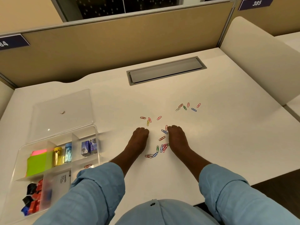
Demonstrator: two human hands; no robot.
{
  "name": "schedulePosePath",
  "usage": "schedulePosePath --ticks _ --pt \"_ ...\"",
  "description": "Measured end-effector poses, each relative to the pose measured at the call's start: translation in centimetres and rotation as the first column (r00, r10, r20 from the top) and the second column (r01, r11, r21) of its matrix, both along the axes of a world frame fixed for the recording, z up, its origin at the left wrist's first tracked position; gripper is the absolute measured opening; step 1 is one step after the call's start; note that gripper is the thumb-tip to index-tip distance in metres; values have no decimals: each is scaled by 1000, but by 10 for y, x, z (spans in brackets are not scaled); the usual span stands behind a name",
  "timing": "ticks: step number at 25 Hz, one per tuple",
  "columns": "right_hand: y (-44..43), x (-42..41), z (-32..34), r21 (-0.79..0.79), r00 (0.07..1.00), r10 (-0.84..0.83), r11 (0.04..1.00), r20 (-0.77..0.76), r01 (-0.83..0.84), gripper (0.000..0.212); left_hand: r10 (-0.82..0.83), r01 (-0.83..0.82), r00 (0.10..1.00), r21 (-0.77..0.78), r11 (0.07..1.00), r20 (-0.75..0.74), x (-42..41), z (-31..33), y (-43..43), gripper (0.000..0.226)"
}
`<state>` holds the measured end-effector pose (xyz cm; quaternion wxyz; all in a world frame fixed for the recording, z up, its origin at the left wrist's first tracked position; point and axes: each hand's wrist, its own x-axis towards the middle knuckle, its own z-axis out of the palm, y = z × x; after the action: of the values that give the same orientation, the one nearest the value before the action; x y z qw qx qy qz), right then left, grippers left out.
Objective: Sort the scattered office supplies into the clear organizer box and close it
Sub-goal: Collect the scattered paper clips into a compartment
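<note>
Coloured paper clips lie scattered on the white desk: a bunch (159, 149) between my wrists, a few (148, 119) just beyond my left hand, and a far group (186, 107) to the right. My left hand (139, 138) rests knuckles-up on the desk with fingers curled under. My right hand (177, 137) lies the same way, fingertips beside a red clip (166, 127) and a blue clip (164, 131). Whether either hand holds clips is hidden. The clear organizer box (95, 140) stands open at the left, its lid (62, 111) tipped back.
The box holds sticky notes (38, 163), a gold tube and a blue tube (68, 152), small blue boxes (89, 146), binder clips (33, 200), a white packet and a few clips (87, 166). A grey cable hatch (165, 70) sits in the desk, tan partitions behind.
</note>
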<state>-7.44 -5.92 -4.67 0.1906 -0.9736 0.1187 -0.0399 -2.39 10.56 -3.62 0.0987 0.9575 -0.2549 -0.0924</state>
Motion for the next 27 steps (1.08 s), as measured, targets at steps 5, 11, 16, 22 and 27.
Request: schedulePosePath --ticks 5,11,16,22,27 --pt "-2 6 5 163 978 -208 965 7 204 19 173 -186 982 -250 950 -71 1 -3 5 28" --pt "8 25 32 547 850 -509 678 -134 491 9 510 -630 773 -552 547 -377 -7 34 -6 18" --pt "54 30 50 816 839 -400 293 -369 498 20 517 -754 639 -596 275 -569 -11 52 20 23" --pt "136 19 77 913 921 -74 118 -383 389 8 527 -728 660 -628 274 -535 -31 73 90 22" --pt "199 3 75 900 929 116 316 -351 301 14 587 -730 673 -531 430 -449 -58 83 158 27"
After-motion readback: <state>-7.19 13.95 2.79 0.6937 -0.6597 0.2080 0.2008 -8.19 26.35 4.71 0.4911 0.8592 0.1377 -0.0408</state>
